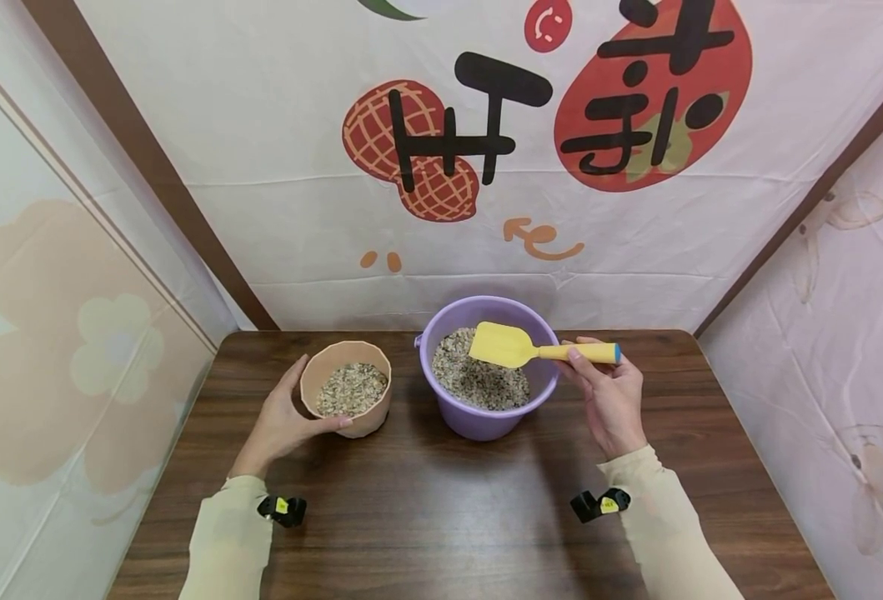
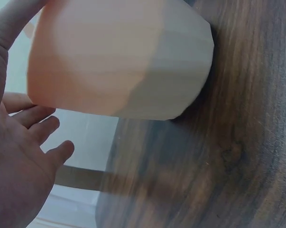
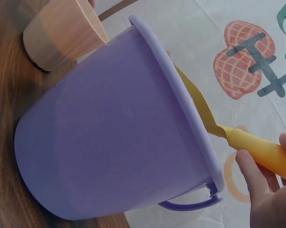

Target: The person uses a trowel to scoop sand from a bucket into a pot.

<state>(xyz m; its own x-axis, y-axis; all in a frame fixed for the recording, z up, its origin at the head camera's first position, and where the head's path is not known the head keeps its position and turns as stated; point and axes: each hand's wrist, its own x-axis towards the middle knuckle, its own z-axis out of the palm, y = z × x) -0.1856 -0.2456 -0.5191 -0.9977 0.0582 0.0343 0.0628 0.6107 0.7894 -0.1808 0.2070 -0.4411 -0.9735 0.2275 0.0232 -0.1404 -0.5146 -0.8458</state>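
A peach-coloured flower pot (image 1: 369,425) with grainy grey-beige gravel inside stands on the left of the table. My left hand (image 1: 283,421) holds it from the left, thumb over the near rim and fingers along the far left side. To its right is a purple bucket (image 1: 479,427), partly filled with similar gravel (image 1: 479,383). Over the bucket's mouth is a yellow toy shovel (image 1: 501,343), its blade appearing bare. My right hand (image 1: 612,402) grips the shovel's handle (image 3: 261,149) beside the bucket's right rim. Some of the right fingers are hidden behind the handle.
The dark wood table (image 1: 449,517) extends in front of both containers. A printed white cloth (image 1: 276,167) hangs right behind the table, with further cloth walls left and right. The bucket's purple bail (image 3: 190,206) hangs at its side.
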